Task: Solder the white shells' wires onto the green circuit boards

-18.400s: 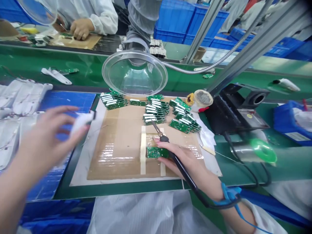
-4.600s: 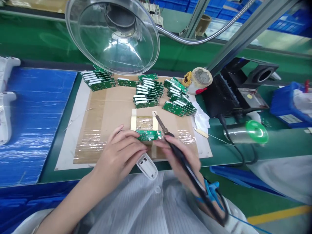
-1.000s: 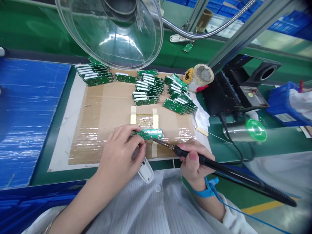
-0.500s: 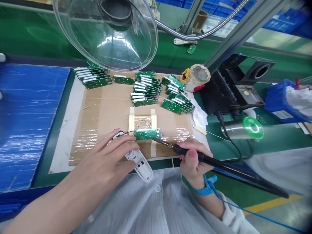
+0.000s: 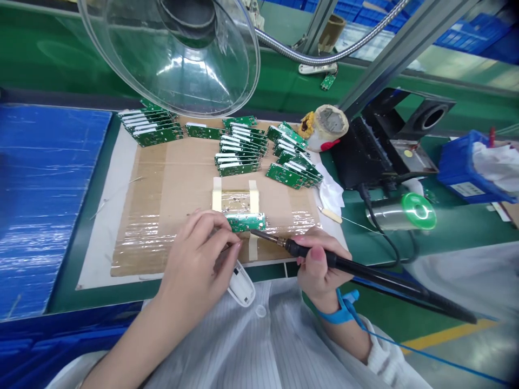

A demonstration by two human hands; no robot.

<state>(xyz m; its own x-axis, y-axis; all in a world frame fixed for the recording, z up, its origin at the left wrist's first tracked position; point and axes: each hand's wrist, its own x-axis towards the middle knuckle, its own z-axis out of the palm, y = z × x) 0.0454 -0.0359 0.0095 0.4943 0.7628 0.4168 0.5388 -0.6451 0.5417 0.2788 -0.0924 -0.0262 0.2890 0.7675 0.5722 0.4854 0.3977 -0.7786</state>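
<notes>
The right hand [image 5: 322, 265] is clamped around the handle of a soldering iron [image 5: 373, 273], with the iron's tip pointing left at the near edge of a green circuit board [image 5: 246, 222]. The board is positioned at the near side of a taped panel [image 5: 237, 201] on the cardboard sheet [image 5: 178, 189], which lies on the tabletop [image 5: 67, 292]. The left hand [image 5: 198, 256] is at the board's left end, thumb and forefinger drawn close; from where I stand, I cannot tell whether this grip is clamped on anything. A white plastic casing [image 5: 243, 286], partly hidden by the left hand, slants across the tabletop's near edge. Upright circuit boards [image 5: 243, 145] stand in overlapping rows beyond the panel. A clear hood [image 5: 170, 81] hangs at the far left. A green-ended spool [image 5: 419, 210] lies right of the sheet.
</notes>
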